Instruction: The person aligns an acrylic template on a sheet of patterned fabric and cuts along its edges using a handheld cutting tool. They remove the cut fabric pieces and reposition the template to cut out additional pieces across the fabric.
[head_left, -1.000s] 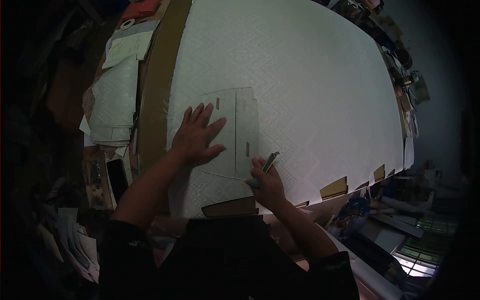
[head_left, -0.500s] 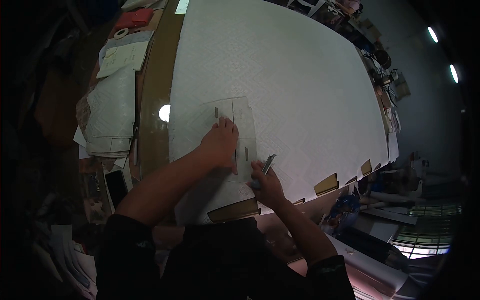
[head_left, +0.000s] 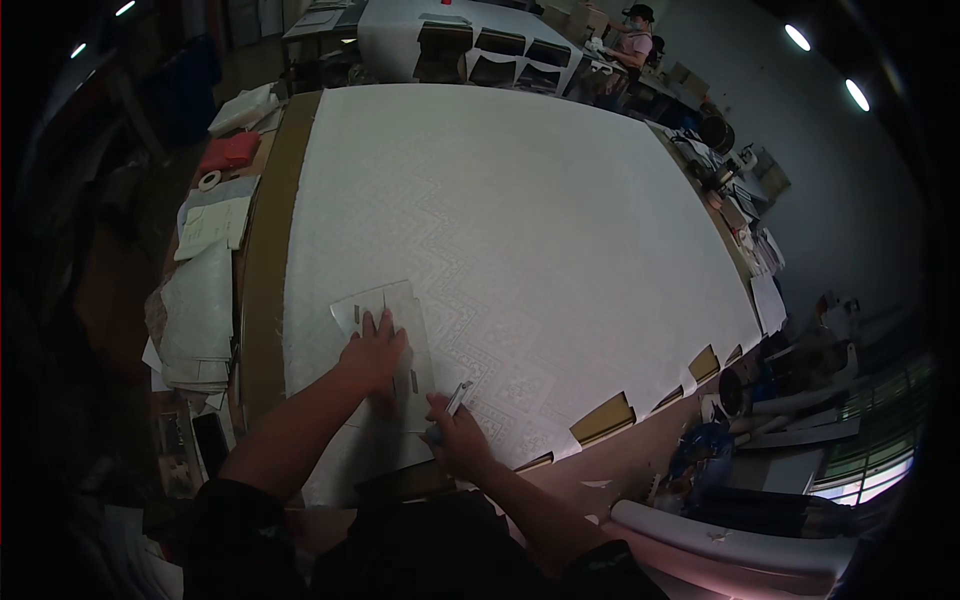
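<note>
A large white sheet with a faint zigzag and diamond pattern covers the table in front of me. On its near left part lies a pale, flat template with thin lines and small dark slots. My left hand presses on this template, its fingers spread. Just right of the template's lower edge, my right hand is closed around a utility knife. The knife's metal end points up and away from me, above the sheet. My palm and fingers hide most of its handle.
Notched cutouts run along the sheet's near right edge. Left of the table are stacked pale pieces, a notepad, a tape roll and a phone. A person stands far back. Rolled material lies at lower right.
The view has tipped up, so a far table with dark pieces and a person now show. My left fingers are more spread on the template; the knife remains in my right hand.
</note>
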